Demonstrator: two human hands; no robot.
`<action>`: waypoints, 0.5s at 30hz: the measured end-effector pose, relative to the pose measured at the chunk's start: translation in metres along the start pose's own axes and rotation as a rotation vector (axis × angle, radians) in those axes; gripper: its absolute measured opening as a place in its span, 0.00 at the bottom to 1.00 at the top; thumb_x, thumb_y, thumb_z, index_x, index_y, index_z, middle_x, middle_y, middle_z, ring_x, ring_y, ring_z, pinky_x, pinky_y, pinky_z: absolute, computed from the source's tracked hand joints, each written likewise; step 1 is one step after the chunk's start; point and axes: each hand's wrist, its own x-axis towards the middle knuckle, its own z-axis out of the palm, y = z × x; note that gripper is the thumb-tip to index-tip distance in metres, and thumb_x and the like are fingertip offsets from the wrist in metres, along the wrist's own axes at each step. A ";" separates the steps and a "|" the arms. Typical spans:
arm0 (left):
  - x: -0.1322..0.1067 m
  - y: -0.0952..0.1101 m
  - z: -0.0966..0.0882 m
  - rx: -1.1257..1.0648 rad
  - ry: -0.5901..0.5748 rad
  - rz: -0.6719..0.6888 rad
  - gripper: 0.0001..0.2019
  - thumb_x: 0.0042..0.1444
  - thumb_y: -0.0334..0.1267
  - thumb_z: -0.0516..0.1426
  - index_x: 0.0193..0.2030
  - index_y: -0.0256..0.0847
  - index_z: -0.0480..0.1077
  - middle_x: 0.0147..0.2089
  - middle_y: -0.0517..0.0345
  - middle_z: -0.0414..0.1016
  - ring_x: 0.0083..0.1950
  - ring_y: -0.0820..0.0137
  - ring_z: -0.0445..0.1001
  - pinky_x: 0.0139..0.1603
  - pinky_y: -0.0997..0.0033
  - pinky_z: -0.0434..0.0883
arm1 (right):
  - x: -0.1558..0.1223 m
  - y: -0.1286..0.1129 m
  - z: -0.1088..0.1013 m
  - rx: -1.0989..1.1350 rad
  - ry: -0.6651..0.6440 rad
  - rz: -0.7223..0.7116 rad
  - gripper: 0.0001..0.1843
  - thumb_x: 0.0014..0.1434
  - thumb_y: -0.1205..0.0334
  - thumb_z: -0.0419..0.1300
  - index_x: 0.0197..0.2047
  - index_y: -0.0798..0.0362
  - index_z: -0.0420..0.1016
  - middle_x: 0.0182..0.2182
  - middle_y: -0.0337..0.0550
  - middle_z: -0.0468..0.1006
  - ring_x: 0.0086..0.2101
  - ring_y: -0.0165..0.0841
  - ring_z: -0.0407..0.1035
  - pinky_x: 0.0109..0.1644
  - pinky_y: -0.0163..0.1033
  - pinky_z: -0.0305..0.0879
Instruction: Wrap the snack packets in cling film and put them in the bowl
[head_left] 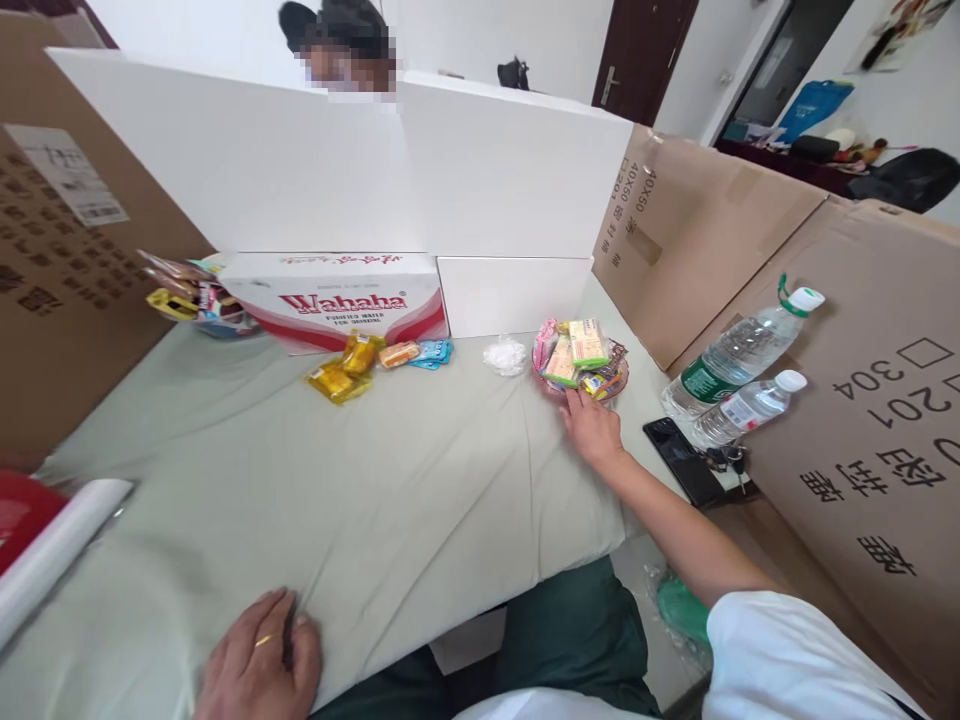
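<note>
My right hand (592,425) reaches out to the front of a small pink basket (541,385), its fingers closed on the near rim. The fingertips are partly hidden among the wrapped snacks. In that basket lie pale green-edged snack packets (589,343) and several small colourful sweets. My left hand (259,655) rests palm down on the cloth at the near left, fingers lying on it and holding nothing; a ring is on one finger. Left of the basket sits a crumpled clear plastic wrapper (505,356).
Yellow snack packets (341,375), an orange packet (399,354) and blue packets (431,353) lie before a Wahaha carton (337,295). Another snack-filled bowl (225,322) stands back left. Water bottles (739,360) and a phone (682,460) are at right. Cardboard walls surround the table; a person sits beyond.
</note>
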 end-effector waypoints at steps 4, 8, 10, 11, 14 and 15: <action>0.000 0.003 -0.003 0.007 0.002 -0.028 0.20 0.62 0.33 0.54 0.61 0.39 0.65 0.58 0.38 0.74 0.57 0.46 0.76 0.60 0.42 0.74 | -0.011 0.015 -0.005 -0.005 0.006 0.059 0.18 0.74 0.56 0.50 0.56 0.52 0.77 0.48 0.54 0.81 0.44 0.42 0.77 0.42 0.41 0.69; 0.000 0.003 -0.003 0.000 -0.001 -0.021 0.20 0.62 0.32 0.55 0.61 0.38 0.65 0.59 0.37 0.74 0.58 0.46 0.76 0.61 0.41 0.74 | -0.023 0.044 0.002 -0.002 0.083 0.063 0.17 0.74 0.55 0.51 0.52 0.52 0.78 0.45 0.53 0.81 0.45 0.42 0.75 0.44 0.41 0.66; -0.001 0.003 -0.002 -0.014 0.008 -0.026 0.20 0.62 0.32 0.55 0.61 0.39 0.66 0.58 0.38 0.74 0.58 0.47 0.76 0.61 0.41 0.74 | -0.020 0.062 0.009 0.002 0.124 0.056 0.17 0.74 0.56 0.51 0.51 0.54 0.78 0.45 0.55 0.81 0.47 0.44 0.73 0.48 0.44 0.66; -0.001 0.002 -0.001 -0.022 0.010 -0.030 0.20 0.62 0.32 0.55 0.61 0.40 0.66 0.58 0.39 0.75 0.58 0.47 0.76 0.61 0.41 0.74 | -0.015 0.070 0.013 0.005 0.142 0.054 0.17 0.73 0.56 0.50 0.50 0.55 0.77 0.45 0.56 0.80 0.47 0.45 0.72 0.50 0.45 0.65; -0.001 0.001 0.001 -0.039 0.023 -0.046 0.20 0.61 0.33 0.55 0.60 0.41 0.67 0.57 0.41 0.75 0.57 0.48 0.77 0.61 0.42 0.75 | 0.007 0.093 0.021 0.018 0.186 0.070 0.15 0.72 0.59 0.50 0.48 0.56 0.77 0.45 0.58 0.79 0.47 0.46 0.69 0.54 0.48 0.63; -0.001 0.000 0.001 -0.044 0.026 -0.046 0.19 0.62 0.33 0.55 0.60 0.41 0.67 0.58 0.41 0.75 0.57 0.48 0.77 0.61 0.42 0.74 | 0.016 0.099 0.023 0.021 0.194 0.085 0.15 0.71 0.60 0.50 0.47 0.57 0.76 0.45 0.58 0.79 0.47 0.46 0.68 0.55 0.48 0.62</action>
